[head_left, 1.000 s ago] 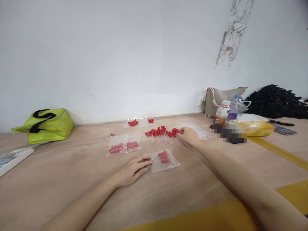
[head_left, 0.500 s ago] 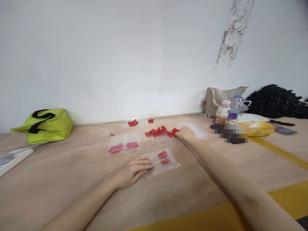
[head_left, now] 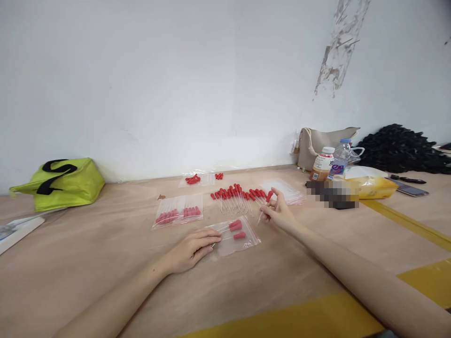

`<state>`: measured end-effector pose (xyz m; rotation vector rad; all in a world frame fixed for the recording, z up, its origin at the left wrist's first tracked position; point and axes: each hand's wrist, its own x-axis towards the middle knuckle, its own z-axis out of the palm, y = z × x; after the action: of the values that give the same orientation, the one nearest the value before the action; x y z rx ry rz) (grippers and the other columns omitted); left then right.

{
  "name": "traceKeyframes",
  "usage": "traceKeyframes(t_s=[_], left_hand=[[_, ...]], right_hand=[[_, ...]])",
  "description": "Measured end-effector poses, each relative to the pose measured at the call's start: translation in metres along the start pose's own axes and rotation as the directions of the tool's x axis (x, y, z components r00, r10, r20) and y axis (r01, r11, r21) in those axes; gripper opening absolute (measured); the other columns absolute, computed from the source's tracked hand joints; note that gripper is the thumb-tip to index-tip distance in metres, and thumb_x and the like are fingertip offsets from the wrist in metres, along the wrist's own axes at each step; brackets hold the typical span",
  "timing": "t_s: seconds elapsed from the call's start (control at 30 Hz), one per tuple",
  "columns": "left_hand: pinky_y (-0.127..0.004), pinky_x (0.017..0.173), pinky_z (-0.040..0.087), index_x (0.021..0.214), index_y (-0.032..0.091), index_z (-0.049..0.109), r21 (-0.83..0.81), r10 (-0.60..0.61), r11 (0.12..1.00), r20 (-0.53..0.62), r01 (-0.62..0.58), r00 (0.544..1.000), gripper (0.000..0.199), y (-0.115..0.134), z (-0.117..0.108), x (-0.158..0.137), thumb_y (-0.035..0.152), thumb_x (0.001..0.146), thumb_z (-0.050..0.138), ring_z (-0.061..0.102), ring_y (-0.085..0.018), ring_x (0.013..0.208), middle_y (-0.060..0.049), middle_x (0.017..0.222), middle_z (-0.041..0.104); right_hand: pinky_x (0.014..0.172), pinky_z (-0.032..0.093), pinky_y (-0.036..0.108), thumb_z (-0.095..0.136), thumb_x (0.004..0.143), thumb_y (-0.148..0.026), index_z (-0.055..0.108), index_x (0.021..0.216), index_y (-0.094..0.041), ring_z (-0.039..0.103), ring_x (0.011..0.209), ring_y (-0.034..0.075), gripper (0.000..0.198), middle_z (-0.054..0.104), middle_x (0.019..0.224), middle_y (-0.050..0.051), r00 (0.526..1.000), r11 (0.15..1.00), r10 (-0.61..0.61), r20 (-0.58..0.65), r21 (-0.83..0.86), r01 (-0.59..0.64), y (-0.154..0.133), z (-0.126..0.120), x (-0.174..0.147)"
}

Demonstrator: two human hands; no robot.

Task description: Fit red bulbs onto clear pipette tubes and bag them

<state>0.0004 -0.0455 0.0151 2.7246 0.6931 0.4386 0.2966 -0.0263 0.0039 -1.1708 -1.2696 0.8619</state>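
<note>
In the head view, we see that half a second ago our right hand (head_left: 280,214) was down at the right end of the loose droppers (head_left: 234,194), its fingers hiding most of what they had; now it has drawn back a little towards us and turned, so that one dropper (head_left: 269,196) shows in the grip, lifted apart from the heap; we judge that picking one out singly is done, and that this piece now sits clear of its neighbours; thumb and fingers are clamped on it below the bulb, with the forefinger raised near the top; our left hand (head_left: 195,249) has stayed over the left end of the zip bag (head_left: 229,247), fingers lying across it, though we cannot tell whether the thumb pinches it; three bagged droppers (head_left: 240,235) lie inside, bulbs to the right, stems running left towards our fingers; as for the held dropper, it is between the loose heap and our right forearm, its red bulb uppermost and leaning right, its clear stem slanting down and left, the tip near the bag's red-lined right edge; its long axis stands steeply in the view, across the flatter, roughly sideways line of the bagged ones; we cannot tell whether the tip touches the table (head_left: 292,277).
</note>
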Motion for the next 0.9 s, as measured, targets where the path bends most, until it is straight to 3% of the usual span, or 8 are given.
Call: traceKeyframes(t_s=[0.1,0.23,0.43,0.57,0.7,0.8,0.9], left_hand=[[-0.035,0.098,0.033,0.12,0.027,0.048,0.005,-0.005,1.0,-0.004,0.005,1.0,0.032,0.0,0.0,0.0,0.023,0.089,0.037,0.043,-0.017,0.115,-0.002,0.125,0.049],[-0.034,0.099,0.032,0.118,0.026,0.049,0.009,-0.006,1.0,0.0,0.006,1.0,0.031,0.0,0.0,0.0,0.023,0.09,0.037,0.042,-0.016,0.115,-0.001,0.125,0.048],[-0.034,0.098,0.033,0.115,0.026,0.051,-0.005,-0.016,1.0,-0.009,0.016,1.0,0.029,0.0,0.001,-0.001,0.023,0.09,0.038,0.043,-0.016,0.114,-0.002,0.124,0.048],[-0.034,0.099,0.032,0.116,0.027,0.05,0.001,-0.01,1.0,-0.017,0.01,1.0,0.03,-0.001,0.002,-0.001,0.023,0.09,0.037,0.04,-0.017,0.116,-0.002,0.125,0.046],[-0.032,0.097,0.034,0.117,0.028,0.05,0.004,-0.036,0.999,-0.011,0.036,0.999,0.03,-0.001,0.002,-0.002,0.023,0.09,0.037,0.04,-0.017,0.116,-0.002,0.128,0.043],[-0.032,0.097,0.033,0.118,0.029,0.048,0.003,-0.041,0.999,-0.002,0.041,0.999,0.031,-0.002,0.002,-0.003,0.023,0.09,0.036,0.04,-0.016,0.116,-0.002,0.129,0.042],[-0.033,0.098,0.033,0.12,0.029,0.046,0.005,-0.046,0.999,0.006,0.046,0.999,0.032,-0.002,0.002,-0.003,0.024,0.09,0.036,0.039,-0.016,0.117,-0.002,0.129,0.042]], right_hand=[[0.045,0.046,0.024,0.055,0.065,-0.027,0.013,0.122,-0.023,0.054,0.045,0.011,0.071,0.051,0.062,-0.008,0.998,0.994,0.051,0.022,0.098,-0.053,0.002,0.007,-0.007],[0.052,0.05,0.028,0.055,0.069,-0.03,0.025,0.107,-0.024,0.058,0.05,0.012,0.049,0.051,0.06,-0.008,0.993,0.97,0.103,0.052,0.217,-0.112,0.004,0.017,-0.014],[0.051,0.049,0.026,0.058,0.07,-0.033,0.034,0.094,-0.024,0.057,0.049,0.011,0.036,0.049,0.056,-0.009,0.969,0.94,0.154,0.193,0.272,-0.204,0.005,0.019,-0.024],[0.06,0.049,0.026,0.064,0.064,-0.033,0.043,0.087,-0.02,0.058,0.057,0.01,0.033,0.053,0.062,-0.006,0.972,0.924,0.195,0.13,0.309,-0.226,0.007,0.014,-0.023],[0.056,0.044,0.023,0.067,0.06,-0.032,0.056,0.084,-0.015,0.052,0.056,0.008,0.032,0.056,0.066,-0.003,0.976,0.978,0.16,0.148,0.108,-0.177,0.01,0.011,-0.022],[0.049,0.038,0.022,0.067,0.059,-0.031,0.062,0.081,-0.013,0.046,0.05,0.008,0.028,0.053,0.056,-0.004,0.974,0.99,0.074,0.214,-0.13,-0.046,0.011,0.012,-0.022],[0.048,0.037,0.022,0.066,0.059,-0.027,0.061,0.081,-0.014,0.047,0.051,0.009,0.026,0.055,0.058,-0.003,0.964,0.977,0.004,0.264,-0.208,0.053,0.014,0.015,-0.023]])
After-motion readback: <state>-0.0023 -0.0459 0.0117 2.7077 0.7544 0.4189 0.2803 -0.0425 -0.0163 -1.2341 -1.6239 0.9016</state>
